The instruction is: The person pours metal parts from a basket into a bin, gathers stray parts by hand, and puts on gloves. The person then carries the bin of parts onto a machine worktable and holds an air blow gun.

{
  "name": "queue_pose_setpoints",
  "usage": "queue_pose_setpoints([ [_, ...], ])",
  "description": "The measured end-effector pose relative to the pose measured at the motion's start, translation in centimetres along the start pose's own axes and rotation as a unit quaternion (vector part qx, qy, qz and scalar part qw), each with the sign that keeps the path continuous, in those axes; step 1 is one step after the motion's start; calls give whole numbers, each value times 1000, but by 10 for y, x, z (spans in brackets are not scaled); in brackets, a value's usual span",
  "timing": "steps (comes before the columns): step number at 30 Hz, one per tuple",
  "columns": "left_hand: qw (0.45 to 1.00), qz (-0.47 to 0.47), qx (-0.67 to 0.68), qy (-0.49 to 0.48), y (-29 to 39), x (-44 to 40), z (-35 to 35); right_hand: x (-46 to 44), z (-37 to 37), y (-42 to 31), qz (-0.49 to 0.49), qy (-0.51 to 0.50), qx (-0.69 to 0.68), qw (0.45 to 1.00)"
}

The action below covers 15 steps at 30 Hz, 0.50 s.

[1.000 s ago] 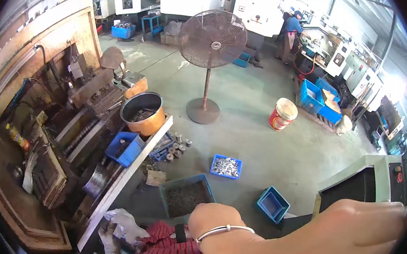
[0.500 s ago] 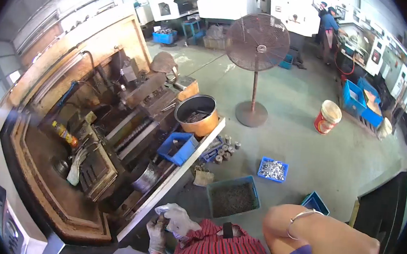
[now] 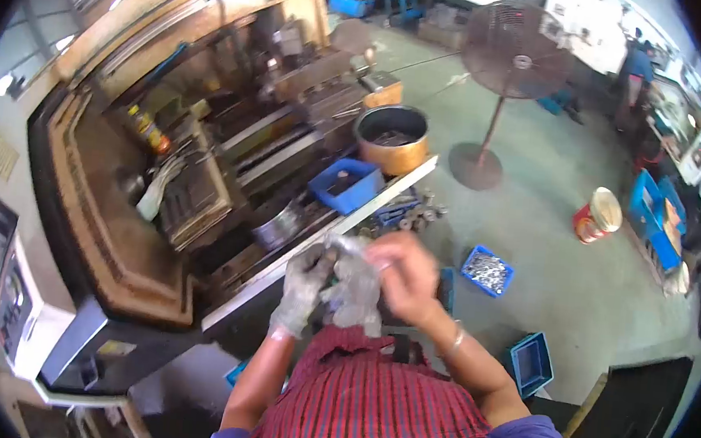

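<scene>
My left hand [image 3: 302, 288], in a grey-white work glove, is closed on what looks like a second, crumpled whitish work glove [image 3: 357, 289], held in front of my chest. My right hand [image 3: 408, 277] is bare, with a bracelet on the wrist. Its fingertips are at the upper right edge of that loose glove; motion smears them, so their grip does not show. Below both hands is my red striped apron [image 3: 386, 391]. Just beyond them runs the pale front edge of the machine [image 3: 351, 215].
A blue bin [image 3: 343, 206] and an orange pot [image 3: 400, 162] stand on the machine ledge. A spray bottle [image 3: 150, 131] and another glove [image 3: 155, 195] lie inside the machine. On the floor are a fan [image 3: 480, 165], a blue tray of metal parts [image 3: 506, 287] and a bucket [image 3: 587, 225]. People stand far right.
My right arm has swung in from the right to meet the loose glove. My left hand has risen with that glove in it. The head view has shifted.
</scene>
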<state>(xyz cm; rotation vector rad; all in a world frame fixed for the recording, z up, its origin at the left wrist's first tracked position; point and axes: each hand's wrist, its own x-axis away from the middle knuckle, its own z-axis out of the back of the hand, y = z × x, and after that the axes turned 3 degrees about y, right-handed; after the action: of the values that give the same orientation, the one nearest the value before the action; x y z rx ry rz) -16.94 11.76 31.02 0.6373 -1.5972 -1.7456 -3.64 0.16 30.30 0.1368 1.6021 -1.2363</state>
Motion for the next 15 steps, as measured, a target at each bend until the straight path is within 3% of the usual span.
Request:
queue_pose_setpoints([
  [1, 998, 13, -53, -7, 7, 4, -7, -2, -3, -9, 97, -43, 58, 993],
  [2, 998, -66, 3, 1, -11, 4, -14, -7, -2, -18, 96, -164, 94, 977],
  [3, 995, -95, 17, -14, -26, 3, -16, 2, -9, -6, 178, -189, 97, 961],
  [5, 991, -128, 7, -44, -54, -1, -10, -7, -11, -9, 233, -227, 130, 937],
  [8, 986, -147, 5, -75, -74, -7, -6, -2, -15, -2, 129, -166, 175, 962],
  [9, 991, -31, 100, -88, -35, 3, -15, 1, -13, 2, 129, -161, 182, 961],
  [11, 995, -29, 66, -71, -38, 1, -10, 8, -9, 13, -63, -141, 151, 976],
  [12, 998, -20, 29, -48, -40, 1, -6, 13, -8, 19, -137, -155, 169, 964],
  [13, 998, -18, 29, -48, -40, 1, -3, 16, -5, 26, -139, -156, 169, 963],
  [15, 995, -74, -31, -51, -41, 1, 0, 16, 5, 37, -303, -280, 4, 911],
])
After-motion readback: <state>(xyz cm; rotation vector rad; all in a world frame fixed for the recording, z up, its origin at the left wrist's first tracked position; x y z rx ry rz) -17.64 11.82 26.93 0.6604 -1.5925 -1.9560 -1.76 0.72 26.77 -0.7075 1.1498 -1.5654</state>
